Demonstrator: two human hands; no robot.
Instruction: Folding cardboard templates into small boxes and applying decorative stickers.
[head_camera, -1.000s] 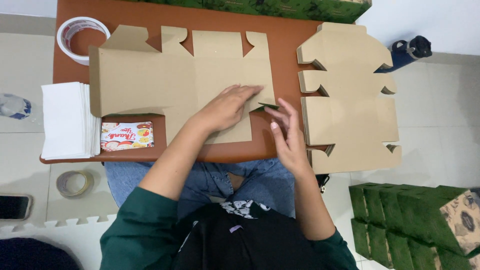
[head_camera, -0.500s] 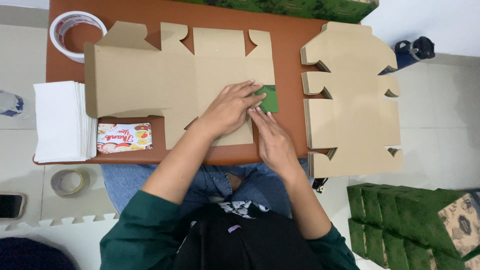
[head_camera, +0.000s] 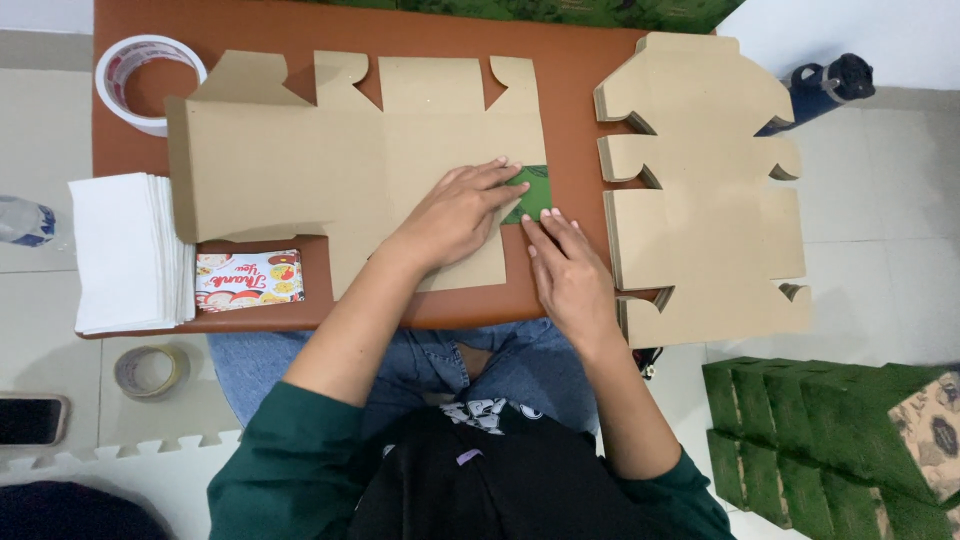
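Flat cardboard box blank (head_camera: 350, 180) was laid brown side up on the tabletop (head_camera: 570, 80), spanning from near the left edge to about the middle. Left hand (head_camera: 455, 210) was pressed flat, fingers spread, on the blank's right end. A small flap (head_camera: 535, 190) was seen folded over there, green face up, just beside the left fingertips. Right hand (head_camera: 568, 275) was laid open, palm down, at the blank's right edge, fingertips touching the green flap. Nothing was gripped by either hand; both were pressing only.

Handling, as judged: light, thin board, stiff along panels, weak at score lines. Likely slides on the smooth tabletop, so it needs pinning with one flat palm. Flaps best taken at their free edge and bent along the crease; notched tabs look tearable.

Stack of identical blanks (head_camera: 700, 190) sat at the right edge, overhanging it.
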